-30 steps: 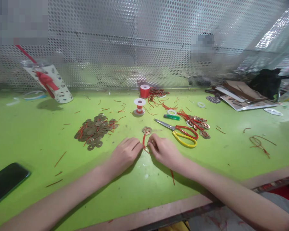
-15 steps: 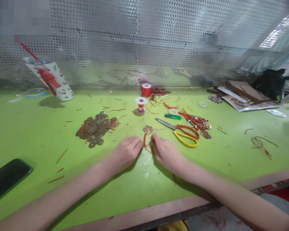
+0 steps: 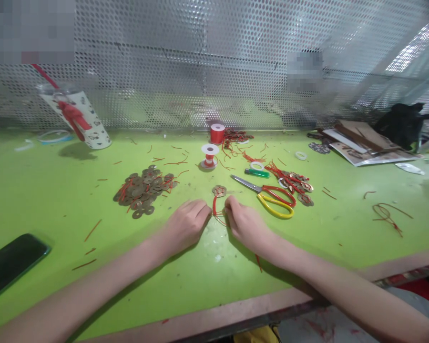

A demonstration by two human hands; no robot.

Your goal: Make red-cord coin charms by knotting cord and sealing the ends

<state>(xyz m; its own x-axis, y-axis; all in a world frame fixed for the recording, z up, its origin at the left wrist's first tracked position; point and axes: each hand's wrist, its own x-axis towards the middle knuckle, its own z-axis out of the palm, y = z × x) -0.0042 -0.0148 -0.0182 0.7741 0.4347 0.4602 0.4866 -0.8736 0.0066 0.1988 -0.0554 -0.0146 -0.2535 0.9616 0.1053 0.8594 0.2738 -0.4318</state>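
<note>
Between my hands a red cord [image 3: 215,206] runs down from a small ring of bronze-coloured coins [image 3: 219,191] lying on the green table. My left hand [image 3: 191,220] is closed at the cord's left side, its fingertips pinched on a strand. Opposite it, my right hand [image 3: 243,222] is also closed, pinching a strand of the same cord. Thin loops of cord show between the two hands; the ends inside the fingers are hidden. Scissors [image 3: 268,194] with one red and one yellow handle lie just right of the coins, beside a green lighter [image 3: 256,173].
A pile of coins [image 3: 143,189] sits at left, corded coins [image 3: 296,183] at right. Two red thread spools [image 3: 217,134] stand behind. A phone [image 3: 14,264], a patterned cup [image 3: 79,116] and cardboard pieces [image 3: 368,140] lie farther out. A perforated metal panel [image 3: 200,62] closes the back.
My hands have moved very slightly apart, with the cord still between them. The coins, scissors and spools stay where they were.
</note>
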